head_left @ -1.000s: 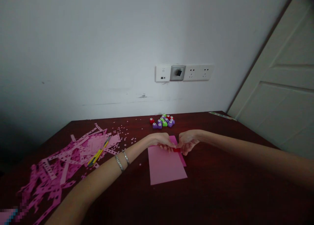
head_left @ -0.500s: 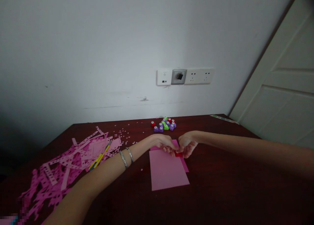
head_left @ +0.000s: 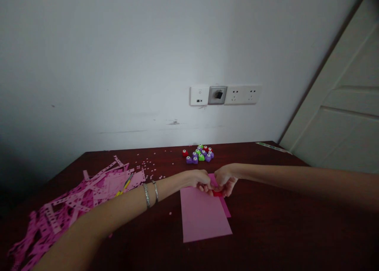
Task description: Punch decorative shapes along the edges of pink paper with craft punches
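A pink sheet of paper lies on the dark wooden table, with a second pink sheet under it showing at the right edge. My left hand and my right hand meet at the sheet's far edge. Both are closed around a small red paper punch that sits on that edge. Most of the punch is hidden by my fingers. My left wrist wears two silver bangles.
A cluster of small red, purple and green punches stands near the wall. A heap of punched pink paper strips with a yellow knife fills the left side. Pink confetti is scattered beside it. A door stands at the right.
The view has tilted up a little, so everything sits lower in the picture. My hands stay together on the red punch at the sheet's far edge.
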`<state>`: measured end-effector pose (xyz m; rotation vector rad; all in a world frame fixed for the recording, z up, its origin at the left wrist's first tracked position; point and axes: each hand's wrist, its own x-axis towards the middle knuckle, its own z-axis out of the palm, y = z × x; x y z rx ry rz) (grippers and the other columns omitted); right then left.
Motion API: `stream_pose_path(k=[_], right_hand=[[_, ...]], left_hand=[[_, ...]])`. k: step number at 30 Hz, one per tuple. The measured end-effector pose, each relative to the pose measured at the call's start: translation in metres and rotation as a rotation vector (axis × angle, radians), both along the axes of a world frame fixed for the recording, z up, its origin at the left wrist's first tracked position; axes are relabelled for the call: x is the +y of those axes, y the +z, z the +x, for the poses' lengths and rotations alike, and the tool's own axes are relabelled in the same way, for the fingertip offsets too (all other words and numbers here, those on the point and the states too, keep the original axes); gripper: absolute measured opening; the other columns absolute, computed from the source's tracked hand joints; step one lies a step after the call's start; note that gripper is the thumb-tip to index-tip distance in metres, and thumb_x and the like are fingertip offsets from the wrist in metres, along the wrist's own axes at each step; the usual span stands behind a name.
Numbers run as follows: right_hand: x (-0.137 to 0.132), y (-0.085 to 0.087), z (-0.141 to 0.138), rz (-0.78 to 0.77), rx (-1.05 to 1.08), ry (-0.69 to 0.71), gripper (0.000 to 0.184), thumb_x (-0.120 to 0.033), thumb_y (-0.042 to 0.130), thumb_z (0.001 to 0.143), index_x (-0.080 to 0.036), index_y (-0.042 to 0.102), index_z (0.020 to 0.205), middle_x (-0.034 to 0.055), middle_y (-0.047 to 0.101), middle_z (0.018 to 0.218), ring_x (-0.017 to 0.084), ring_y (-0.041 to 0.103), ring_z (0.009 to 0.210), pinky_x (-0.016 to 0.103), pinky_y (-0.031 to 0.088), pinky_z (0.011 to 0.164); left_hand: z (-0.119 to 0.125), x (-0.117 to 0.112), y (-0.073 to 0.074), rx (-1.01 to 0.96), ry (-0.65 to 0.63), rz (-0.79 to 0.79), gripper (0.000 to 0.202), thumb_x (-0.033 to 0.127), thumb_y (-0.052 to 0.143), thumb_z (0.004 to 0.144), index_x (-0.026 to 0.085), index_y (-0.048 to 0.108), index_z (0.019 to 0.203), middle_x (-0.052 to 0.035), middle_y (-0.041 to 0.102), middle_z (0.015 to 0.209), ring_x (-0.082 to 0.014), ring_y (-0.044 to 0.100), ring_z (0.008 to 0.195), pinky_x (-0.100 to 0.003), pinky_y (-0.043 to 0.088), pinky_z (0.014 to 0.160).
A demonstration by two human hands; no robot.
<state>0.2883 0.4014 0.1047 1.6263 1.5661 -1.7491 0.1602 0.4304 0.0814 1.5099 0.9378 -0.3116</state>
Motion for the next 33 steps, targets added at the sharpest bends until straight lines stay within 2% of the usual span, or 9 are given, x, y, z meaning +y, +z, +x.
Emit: stream_pose_path(k=[5, 8, 13, 18, 21, 24, 28, 30, 33], right_hand=[[0.000, 0.000, -0.004, 0.020, -0.007, 0.015, 0.010, -0.019, 0.066, 0.069, -0.014, 0.059, 0.075, -0.0010, 0.058, 0.061, 0.007, 0.057, 0.049, 0.016, 0.051, 0.046], [0.000, 0.001, -0.006, 0.029, -0.034, 0.012, 0.004, -0.010, 0.060, 0.070, -0.013, 0.058, 0.071, -0.0023, 0.056, 0.055, 0.007, 0.055, 0.044, 0.014, 0.048, 0.042], [-0.005, 0.008, -0.008, 0.054, -0.051, -0.023, 0.010, -0.004, 0.054, 0.071, -0.013, 0.057, 0.068, -0.0028, 0.055, 0.052, 0.006, 0.054, 0.043, 0.012, 0.046, 0.041], [-0.019, 0.013, 0.004, 0.078, -0.042, -0.087, 0.014, -0.019, 0.059, 0.075, -0.013, 0.057, 0.063, -0.0030, 0.054, 0.051, 0.003, 0.048, 0.039, 0.012, 0.042, 0.040], [-0.029, 0.012, 0.017, 0.125, -0.029, -0.129, 0.027, -0.035, 0.063, 0.074, -0.011, 0.060, 0.063, -0.0034, 0.052, 0.049, 0.003, 0.045, 0.037, 0.012, 0.040, 0.039], [-0.037, 0.011, 0.029, 0.190, -0.005, -0.136, 0.037, -0.047, 0.066, 0.068, -0.011, 0.062, 0.064, -0.0035, 0.051, 0.047, 0.004, 0.046, 0.037, 0.014, 0.040, 0.038], [-0.041, 0.007, 0.039, 0.304, 0.007, -0.108, 0.034, -0.043, 0.071, 0.064, -0.011, 0.061, 0.067, -0.0043, 0.051, 0.048, 0.005, 0.047, 0.039, 0.016, 0.042, 0.038], [-0.042, 0.004, 0.040, 0.387, 0.017, -0.109, 0.035, -0.041, 0.071, 0.063, -0.011, 0.062, 0.080, -0.0042, 0.053, 0.052, 0.007, 0.050, 0.041, 0.018, 0.045, 0.039], [-0.047, 0.000, 0.038, 0.547, 0.076, -0.101, 0.049, -0.039, 0.071, 0.064, -0.013, 0.056, 0.104, -0.0014, 0.058, 0.065, 0.008, 0.052, 0.045, 0.019, 0.047, 0.038]], left_hand=[[-0.001, -0.008, 0.003, 0.000, 0.101, 0.033, 0.014, 0.002, 0.050, 0.063, 0.009, 0.057, 0.054, -0.0053, 0.056, 0.052, -0.0083, 0.040, 0.044, -0.022, 0.024, 0.044], [0.000, -0.011, 0.006, 0.019, 0.112, 0.035, 0.017, 0.001, 0.050, 0.064, 0.009, 0.056, 0.051, -0.0051, 0.056, 0.049, -0.0068, 0.038, 0.041, -0.022, 0.020, 0.042], [0.000, -0.008, 0.007, 0.035, 0.087, 0.029, 0.018, 0.005, 0.051, 0.067, 0.010, 0.058, 0.051, -0.0043, 0.057, 0.051, -0.0058, 0.035, 0.040, -0.022, 0.019, 0.041], [-0.008, -0.002, 0.003, 0.015, 0.002, -0.050, 0.017, 0.020, 0.062, 0.069, 0.011, 0.061, 0.055, -0.0015, 0.054, 0.051, -0.0037, 0.028, 0.038, -0.021, 0.016, 0.038], [-0.018, -0.003, 0.002, -0.055, -0.033, -0.085, 0.027, 0.039, 0.066, 0.069, 0.013, 0.064, 0.061, 0.0005, 0.051, 0.051, -0.0032, 0.024, 0.038, -0.020, 0.013, 0.037], [-0.027, -0.005, 0.003, -0.076, -0.023, -0.075, 0.039, 0.052, 0.061, 0.072, 0.013, 0.064, 0.065, -0.0003, 0.051, 0.053, -0.0031, 0.024, 0.038, -0.021, 0.013, 0.038], [-0.033, -0.006, 0.009, -0.067, 0.083, 0.130, 0.042, 0.052, 0.057, 0.074, 0.013, 0.060, 0.059, -0.0005, 0.052, 0.052, -0.0040, 0.031, 0.039, -0.021, 0.017, 0.039], [-0.035, -0.006, 0.013, -0.100, 0.081, 0.271, 0.042, 0.052, 0.056, 0.075, 0.013, 0.059, 0.059, 0.0000, 0.052, 0.053, -0.0055, 0.036, 0.041, -0.022, 0.022, 0.041], [-0.038, -0.012, 0.016, -0.142, 0.002, 0.558, 0.039, 0.052, 0.057, 0.073, 0.014, 0.060, 0.065, 0.0000, 0.054, 0.056, -0.0086, 0.046, 0.049, -0.022, 0.033, 0.047]])
